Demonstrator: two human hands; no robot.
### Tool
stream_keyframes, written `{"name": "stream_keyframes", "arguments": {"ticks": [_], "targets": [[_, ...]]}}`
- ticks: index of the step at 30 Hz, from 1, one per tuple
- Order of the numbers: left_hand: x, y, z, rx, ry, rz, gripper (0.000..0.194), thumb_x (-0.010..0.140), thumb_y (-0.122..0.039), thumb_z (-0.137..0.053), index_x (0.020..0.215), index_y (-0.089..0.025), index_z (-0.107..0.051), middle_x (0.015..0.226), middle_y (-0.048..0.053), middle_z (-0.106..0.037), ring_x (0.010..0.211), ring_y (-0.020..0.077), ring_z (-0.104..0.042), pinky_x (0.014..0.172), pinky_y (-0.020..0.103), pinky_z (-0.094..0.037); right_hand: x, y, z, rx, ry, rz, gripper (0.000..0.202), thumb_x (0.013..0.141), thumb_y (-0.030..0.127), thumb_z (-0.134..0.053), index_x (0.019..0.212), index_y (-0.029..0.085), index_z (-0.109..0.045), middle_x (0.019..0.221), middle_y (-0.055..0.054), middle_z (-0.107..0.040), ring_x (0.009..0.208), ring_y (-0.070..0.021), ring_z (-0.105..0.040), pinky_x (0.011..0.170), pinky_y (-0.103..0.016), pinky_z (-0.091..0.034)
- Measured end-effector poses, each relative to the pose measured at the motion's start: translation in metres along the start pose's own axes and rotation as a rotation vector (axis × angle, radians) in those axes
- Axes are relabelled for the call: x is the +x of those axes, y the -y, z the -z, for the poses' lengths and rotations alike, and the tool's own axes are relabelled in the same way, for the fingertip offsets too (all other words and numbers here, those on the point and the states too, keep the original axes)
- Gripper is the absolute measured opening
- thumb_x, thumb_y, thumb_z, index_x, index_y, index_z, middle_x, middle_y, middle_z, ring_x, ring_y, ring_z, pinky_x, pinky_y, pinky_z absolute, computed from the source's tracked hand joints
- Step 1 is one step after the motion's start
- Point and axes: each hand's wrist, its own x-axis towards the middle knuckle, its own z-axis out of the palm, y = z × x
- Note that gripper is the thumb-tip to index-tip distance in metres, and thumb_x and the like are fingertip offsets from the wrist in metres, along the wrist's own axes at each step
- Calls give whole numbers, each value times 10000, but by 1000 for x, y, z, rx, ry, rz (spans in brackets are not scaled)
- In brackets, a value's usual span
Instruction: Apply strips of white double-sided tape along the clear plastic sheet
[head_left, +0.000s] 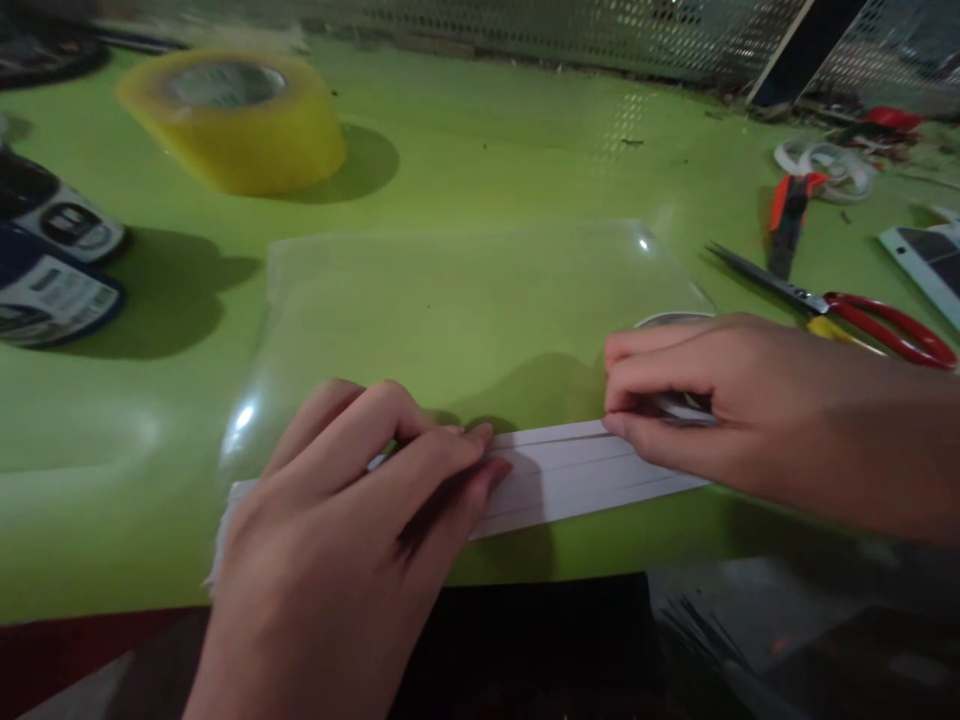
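A white paper strip with thin lines along its length lies near the front edge of the green table. Across its left part is my left hand, thumb and fingers closed at the strip's upper edge. My right hand is closed around a narrow white roll of tape, mostly hidden by the fingers. Its thumb and fingertips touch the strip's upper edge at the right. A clear plastic sheet lies flat just behind the strip.
A wide yellow tape roll stands at the back left, near two dark labelled bottles. Red-handled scissors, an orange cutter and white rings lie at the right. Behind rises a perforated metal panel.
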Motion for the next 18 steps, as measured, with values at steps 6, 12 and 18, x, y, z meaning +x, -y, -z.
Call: {"name": "stream_keyframes", "arguments": {"ticks": [6, 12, 18], "targets": [[0, 3, 2, -2, 28, -38, 97, 948, -258, -634, 904, -334, -677, 812, -24, -639, 849, 203, -569, 640, 364, -492, 3, 2, 1, -8, 7, -22, 244, 894, 391, -578, 690, 258, -592, 734, 31, -645, 553, -119, -530, 457, -292, -315], [0, 4, 3, -18, 53, -37, 106, 956, -263, -617, 908, -338, -674, 840, -26, -658, 861, 207, -569, 639, 381, -477, 4, 1, 1, -26, 18, -54, 217, 883, 412, -570, 724, 268, -601, 719, 35, -640, 533, -117, -519, 444, -283, -309], [-3, 7, 1, -10, 36, -38, 137, 961, -282, -599, 966, -381, -692, 853, -27, -634, 856, 208, -562, 634, 388, -454, 6, 7, 2, -29, 10, -82, 191, 829, 375, -593, 678, 259, -585, 666, 38, -621, 503, -111, -503, 427, -288, -292]]}}
